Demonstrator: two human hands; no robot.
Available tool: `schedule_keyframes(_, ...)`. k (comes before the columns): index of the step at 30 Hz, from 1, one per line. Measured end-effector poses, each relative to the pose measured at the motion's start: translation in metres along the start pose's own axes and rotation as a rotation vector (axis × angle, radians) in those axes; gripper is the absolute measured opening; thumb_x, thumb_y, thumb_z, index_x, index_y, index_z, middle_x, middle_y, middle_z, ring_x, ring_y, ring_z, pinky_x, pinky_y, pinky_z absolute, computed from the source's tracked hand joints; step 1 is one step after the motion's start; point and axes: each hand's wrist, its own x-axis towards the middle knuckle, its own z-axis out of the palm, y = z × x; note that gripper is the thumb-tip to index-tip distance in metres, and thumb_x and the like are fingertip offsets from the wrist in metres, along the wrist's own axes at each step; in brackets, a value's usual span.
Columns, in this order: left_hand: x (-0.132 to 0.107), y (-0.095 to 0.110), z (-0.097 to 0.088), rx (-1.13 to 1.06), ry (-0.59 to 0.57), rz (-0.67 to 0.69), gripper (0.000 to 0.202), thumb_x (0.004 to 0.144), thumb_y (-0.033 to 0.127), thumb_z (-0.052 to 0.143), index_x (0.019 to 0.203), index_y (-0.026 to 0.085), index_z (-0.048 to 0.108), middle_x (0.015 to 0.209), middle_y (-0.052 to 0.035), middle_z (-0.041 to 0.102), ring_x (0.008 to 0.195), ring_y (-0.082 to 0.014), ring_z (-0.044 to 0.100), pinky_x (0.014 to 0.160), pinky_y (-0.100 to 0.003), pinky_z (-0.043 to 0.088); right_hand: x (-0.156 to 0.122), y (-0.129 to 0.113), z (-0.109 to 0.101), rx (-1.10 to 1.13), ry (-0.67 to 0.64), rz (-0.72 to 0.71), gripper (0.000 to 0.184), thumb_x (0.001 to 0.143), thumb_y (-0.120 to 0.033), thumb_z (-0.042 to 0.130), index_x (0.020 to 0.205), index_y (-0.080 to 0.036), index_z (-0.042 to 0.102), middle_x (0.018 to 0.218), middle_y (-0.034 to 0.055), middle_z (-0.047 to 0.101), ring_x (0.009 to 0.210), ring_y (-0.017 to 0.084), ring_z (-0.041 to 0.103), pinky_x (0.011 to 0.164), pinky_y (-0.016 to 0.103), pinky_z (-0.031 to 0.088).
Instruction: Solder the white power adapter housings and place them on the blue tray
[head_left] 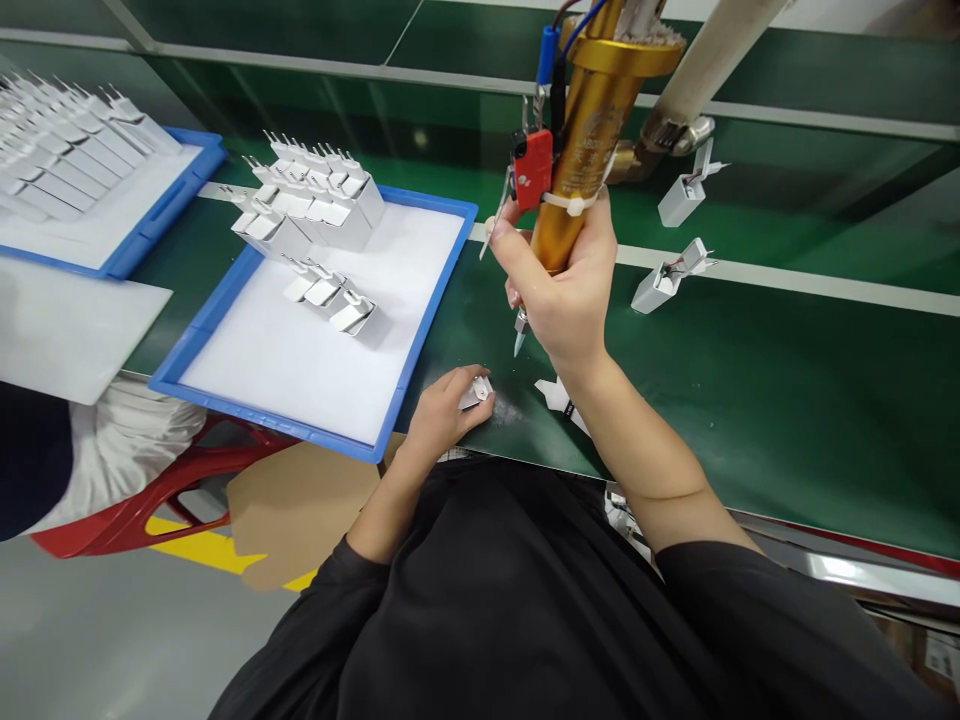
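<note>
Wrapped round a gold dispensing gun [574, 170] is my right hand [574, 285], its thumb by a red switch with a metal lever [532, 168]. The gun's pale nozzle tip [519, 343] points down over the green work surface. Low at the surface's near edge, my left hand [448, 408] grips a small white plastic housing [477, 392] between thumb and fingers. The nozzle is above and to the right of the housing, apart from it. A white piece with a black label [559, 398] lies partly hidden beneath my right forearm.
A blue-rimmed tray [429, 330] on the left holds several white housings [330, 205]. Farther left stands another filled tray [161, 215]. Two open housings with wires [681, 200] stand at the right on the green surface [787, 380]. A person's sleeve and a red chair [161, 500] are at lower left.
</note>
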Motion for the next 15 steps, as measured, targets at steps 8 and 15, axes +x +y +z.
schedule_keyframes(8, 0.0, 0.003, -0.012, 0.276, -0.253, 0.062, 0.045, 0.095, 0.046, 0.048, 0.129, 0.018, 0.045, 0.104, -0.0103, 0.064, 0.098, -0.0256, 0.063, 0.081, -0.036, 0.049, 0.001, -0.004, -0.001, 0.031, 0.033, -0.005, 0.033, 0.083, -0.045, 0.061, 0.104, -0.028, 0.043, 0.088, -0.0031, 0.059, 0.056, 0.005, 0.05, 0.051, 0.022, 0.043)
schedule_keyframes(15, -0.018, -0.014, -0.062, 0.416, 0.074, -0.052, 0.043, 0.095, 0.044, 0.049, 0.127, 0.017, 0.042, 0.099, -0.0102, 0.062, 0.089, -0.0235, 0.062, 0.078, -0.035, 0.048, -0.003, -0.008, -0.005, 0.205, 0.056, 0.044, 0.029, 0.076, -0.026, 0.07, 0.093, -0.023, 0.046, 0.075, -0.0034, 0.06, 0.04, 0.004, 0.044, 0.035, 0.022, 0.034)
